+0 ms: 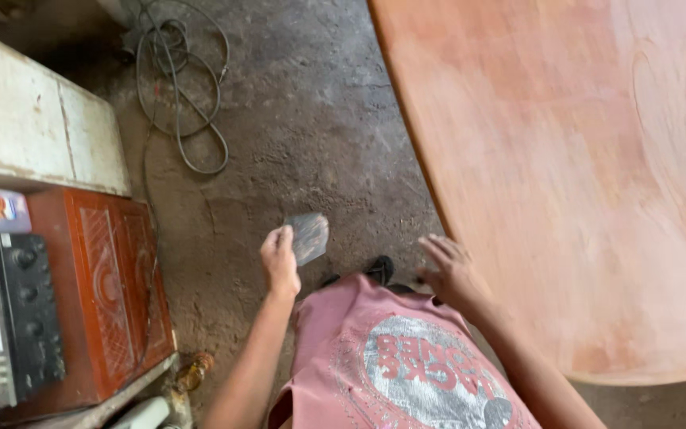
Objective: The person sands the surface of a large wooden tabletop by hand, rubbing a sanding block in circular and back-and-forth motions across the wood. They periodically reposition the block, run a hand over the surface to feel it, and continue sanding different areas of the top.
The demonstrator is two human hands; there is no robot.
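Pinching a grey sandpaper piece (310,237), the left hand (279,260) is away from the wooden tabletop (581,183); the right hand (450,272), fingers spread, is beside its edge.

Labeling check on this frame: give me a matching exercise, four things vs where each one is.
Things:
1. grey sheet
2. cable
3. tabletop
4. carved box

Places:
a. coiled on the floor, top of view
b. far left, beside a black device
c. pinched in the left hand
d. right side, next to the right hand

Pairs: 1-c, 2-a, 3-d, 4-b
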